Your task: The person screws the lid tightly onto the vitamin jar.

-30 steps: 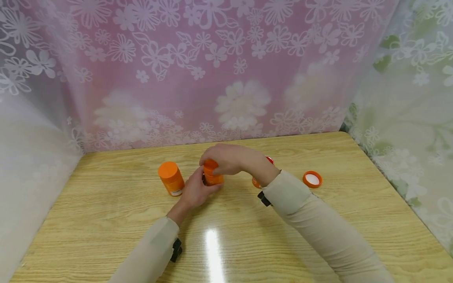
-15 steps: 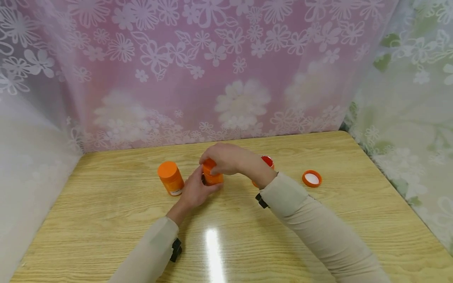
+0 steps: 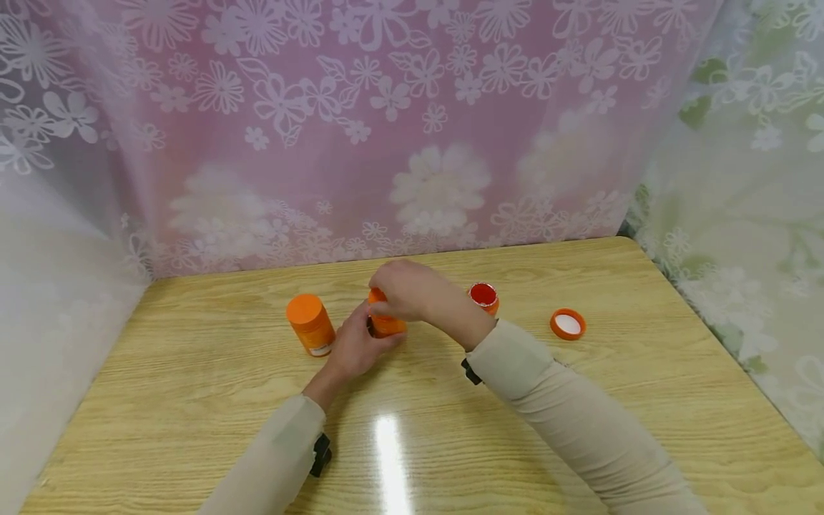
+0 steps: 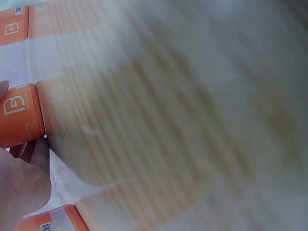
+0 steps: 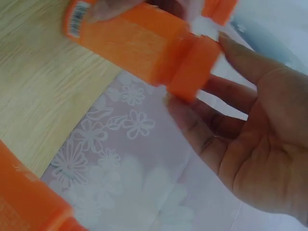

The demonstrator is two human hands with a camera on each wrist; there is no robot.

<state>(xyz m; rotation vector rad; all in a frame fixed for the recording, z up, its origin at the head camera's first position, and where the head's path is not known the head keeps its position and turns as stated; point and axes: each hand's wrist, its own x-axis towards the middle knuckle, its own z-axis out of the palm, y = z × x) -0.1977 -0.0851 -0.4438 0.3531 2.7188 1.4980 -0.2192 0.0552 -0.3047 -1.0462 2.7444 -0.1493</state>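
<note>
Between my hands is an orange screw-top jar (image 3: 388, 327), upright on the table. My left hand (image 3: 352, 345) grips its body from the left, with the thumb along the near side. From above, my right hand (image 3: 412, 292) holds the orange lid (image 5: 192, 70) at the jar's neck, fingers curled round the rim. In the right wrist view the thumb and fingers sit on opposite sides of that lid. A second orange jar (image 3: 310, 325) with its lid on stands left of my left hand. An orange-and-white piece (image 5: 216, 12) shows past my right thumb; I cannot tell what it is.
Behind my right wrist stands an open orange jar (image 3: 484, 297) with a red inside and a silvery rim. To its right a loose orange lid (image 3: 568, 325) lies with its white inner side up. A flowered curtain (image 3: 438, 193) hangs along the table's back edge.
My right hand has turned a little on the lid, and its wrist has shifted left, uncovering more of the open jar. The left hand and its jar stay put.
</note>
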